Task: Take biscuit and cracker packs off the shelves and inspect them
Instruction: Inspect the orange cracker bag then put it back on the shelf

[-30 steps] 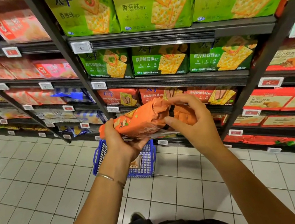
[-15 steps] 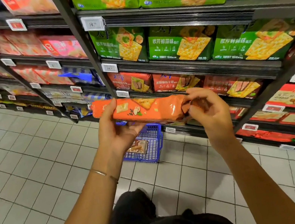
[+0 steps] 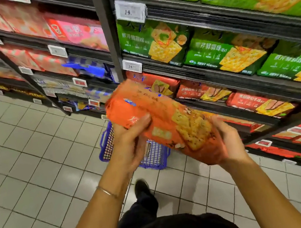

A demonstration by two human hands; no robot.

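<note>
Inspection of one pack is judged to be the step in hand. An orange cracker pack [image 3: 169, 124] is held clear of the shelves [image 3: 178, 72], in the air in front of them and above a blue basket [image 3: 154, 157] that stands on the tiled floor [image 3: 32, 154].

Position: the pack is tilted, with its far end up and to the left and its near end down and to the right. Its printed face is turned toward the camera.

Grip state: the left grip [image 3: 130, 143] is closed round the upper end, with the thumb laid across the printed face and the fingers hidden behind the pack. The right grip [image 3: 228, 140] is curled round the lower end, which it cups from the side and behind.

Appearance: a long pack in orange film is shown. Square crackers flecked with green are printed on it, and a small blue mark sits near the upper end. The lettering is blurred and cannot be read. The film looks creased.

Next move, as judged: the reverse side has probably yet to be checked. The pack would be rolled about its long axis. Light pressure at both ends is called for, since the contents are likely brittle.
</note>
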